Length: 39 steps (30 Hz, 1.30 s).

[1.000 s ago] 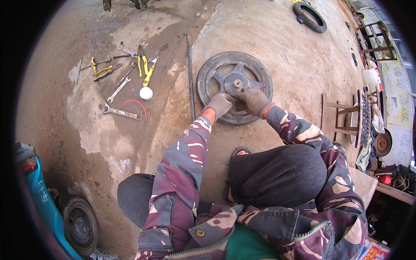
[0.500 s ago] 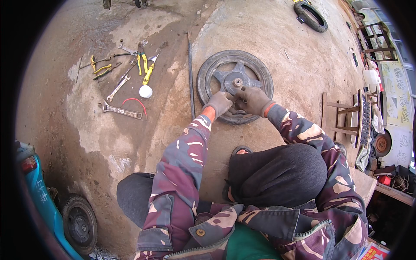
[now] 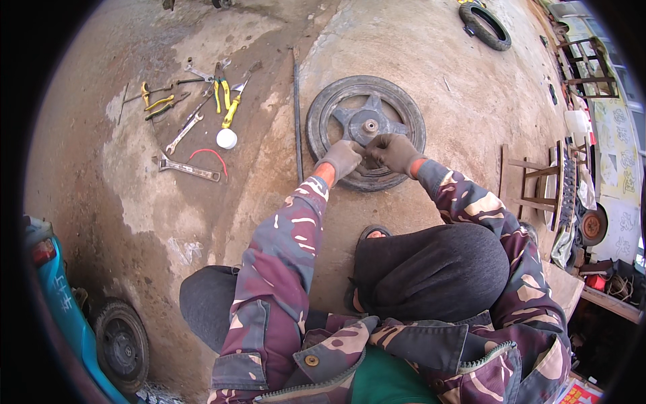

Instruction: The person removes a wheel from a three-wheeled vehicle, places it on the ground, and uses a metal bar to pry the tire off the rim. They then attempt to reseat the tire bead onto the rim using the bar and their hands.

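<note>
A dusty wheel [image 3: 399, 99] with a black tire and five-spoke rim lies flat before me, a small hub [image 3: 370, 126] at its middle. My gloved left hand [image 3: 342, 159] is closed at its lower left part, below the hub. My gloved right hand [image 3: 391, 152] is beside it, fingertips pinched low on the rim, just below the hub; what they hold is hidden. A long metal bar [image 3: 297, 114] lies left of the wheel. Farther left are yellow-handled pliers [image 3: 226, 94], a wrench [image 3: 184, 132], an adjustable wrench [image 3: 192, 170], a red wire [image 3: 208, 151] and a white tub [image 3: 227, 139].
A loose tire [image 3: 486, 27] lies at upper right. Wooden stands [image 3: 538, 183] and stored items line the right edge, with a wooden board [image 3: 560, 288] near my knee. A turquoise scooter body [image 3: 64, 306] and its wheel [image 3: 120, 343] are at lower left.
My right hand has shifted slightly, its fingers moving down from beside the hub toward the rim's lower part. My left hand stays beside it, moved very slightly up in the picture.
</note>
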Each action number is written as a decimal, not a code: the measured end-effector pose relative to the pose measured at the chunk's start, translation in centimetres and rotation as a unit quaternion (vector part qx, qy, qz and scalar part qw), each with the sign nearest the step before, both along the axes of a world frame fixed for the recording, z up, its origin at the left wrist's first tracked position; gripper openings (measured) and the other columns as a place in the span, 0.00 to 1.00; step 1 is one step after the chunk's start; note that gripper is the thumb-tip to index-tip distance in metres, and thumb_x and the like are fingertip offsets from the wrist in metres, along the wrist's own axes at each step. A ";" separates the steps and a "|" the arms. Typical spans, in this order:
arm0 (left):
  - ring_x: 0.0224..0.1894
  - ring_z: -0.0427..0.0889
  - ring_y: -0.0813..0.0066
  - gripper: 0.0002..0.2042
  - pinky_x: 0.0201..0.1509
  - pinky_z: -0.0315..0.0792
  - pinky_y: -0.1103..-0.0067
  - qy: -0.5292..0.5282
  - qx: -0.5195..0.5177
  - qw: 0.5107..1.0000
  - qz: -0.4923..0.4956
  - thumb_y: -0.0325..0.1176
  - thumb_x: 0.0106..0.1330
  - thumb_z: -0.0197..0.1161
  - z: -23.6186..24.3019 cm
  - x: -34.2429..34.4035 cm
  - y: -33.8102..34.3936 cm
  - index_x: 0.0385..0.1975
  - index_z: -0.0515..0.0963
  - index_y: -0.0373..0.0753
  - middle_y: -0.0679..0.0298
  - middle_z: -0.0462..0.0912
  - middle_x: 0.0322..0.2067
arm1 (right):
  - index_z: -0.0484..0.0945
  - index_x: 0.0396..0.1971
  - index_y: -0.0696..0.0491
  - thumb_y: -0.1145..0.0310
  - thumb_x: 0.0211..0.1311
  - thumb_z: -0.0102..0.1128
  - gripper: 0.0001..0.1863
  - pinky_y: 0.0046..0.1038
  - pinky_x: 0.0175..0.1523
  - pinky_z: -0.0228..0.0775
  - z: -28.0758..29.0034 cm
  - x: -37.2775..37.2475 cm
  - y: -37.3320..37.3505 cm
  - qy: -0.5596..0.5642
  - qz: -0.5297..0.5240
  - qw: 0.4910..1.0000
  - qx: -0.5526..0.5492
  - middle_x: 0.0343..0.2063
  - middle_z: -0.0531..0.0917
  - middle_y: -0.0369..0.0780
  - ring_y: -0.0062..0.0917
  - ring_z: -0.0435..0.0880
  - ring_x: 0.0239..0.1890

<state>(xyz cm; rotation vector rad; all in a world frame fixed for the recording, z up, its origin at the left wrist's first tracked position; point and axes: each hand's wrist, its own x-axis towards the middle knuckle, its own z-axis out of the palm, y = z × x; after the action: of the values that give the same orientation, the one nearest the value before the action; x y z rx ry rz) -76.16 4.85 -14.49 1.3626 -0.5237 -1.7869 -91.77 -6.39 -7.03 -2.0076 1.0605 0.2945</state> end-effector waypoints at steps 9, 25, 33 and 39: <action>0.38 0.93 0.55 0.18 0.36 0.89 0.68 0.004 -0.001 1.000 -0.003 0.17 0.68 0.53 -0.2 0.1 -0.1 0.57 0.79 0.24 0.46 0.88 0.44 | 0.90 0.44 0.55 0.62 0.68 0.66 0.14 0.31 0.51 0.82 -0.2 -0.3 -0.1 -0.018 -0.053 0.998 0.040 0.38 0.92 0.44 0.28 0.91 0.41; 0.38 0.92 0.60 0.15 0.36 0.89 0.70 -0.009 -0.008 1.000 -0.015 0.21 0.71 0.56 0.6 0.3 0.0 0.54 0.80 0.25 0.49 0.89 0.42 | 0.90 0.41 0.52 0.65 0.66 0.66 0.10 0.32 0.50 0.82 -0.1 -0.3 -0.5 -0.030 0.076 0.996 -0.024 0.38 0.92 0.44 0.32 0.92 0.42; 0.40 0.93 0.56 0.20 0.36 0.90 0.69 0.000 -0.008 1.000 -0.004 0.17 0.66 0.53 0.8 0.3 0.1 0.59 0.78 0.23 0.47 0.88 0.44 | 0.89 0.41 0.53 0.67 0.65 0.66 0.09 0.33 0.50 0.82 0.4 0.0 -0.6 -0.040 0.090 0.995 -0.004 0.37 0.92 0.44 0.33 0.92 0.42; 0.39 0.91 0.59 0.16 0.37 0.89 0.68 -0.008 -0.010 1.000 -0.008 0.21 0.71 0.55 0.5 0.2 0.1 0.56 0.79 0.25 0.49 0.88 0.43 | 0.90 0.41 0.53 0.66 0.65 0.67 0.10 0.34 0.51 0.82 0.6 0.1 -0.5 -0.021 0.124 0.991 -0.055 0.37 0.92 0.44 0.36 0.92 0.42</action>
<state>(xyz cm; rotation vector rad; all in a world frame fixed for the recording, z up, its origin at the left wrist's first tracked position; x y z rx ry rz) -75.96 4.96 -14.03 1.3638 -0.5604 -1.7809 -91.62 -6.84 -6.42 -2.2384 0.8166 0.3294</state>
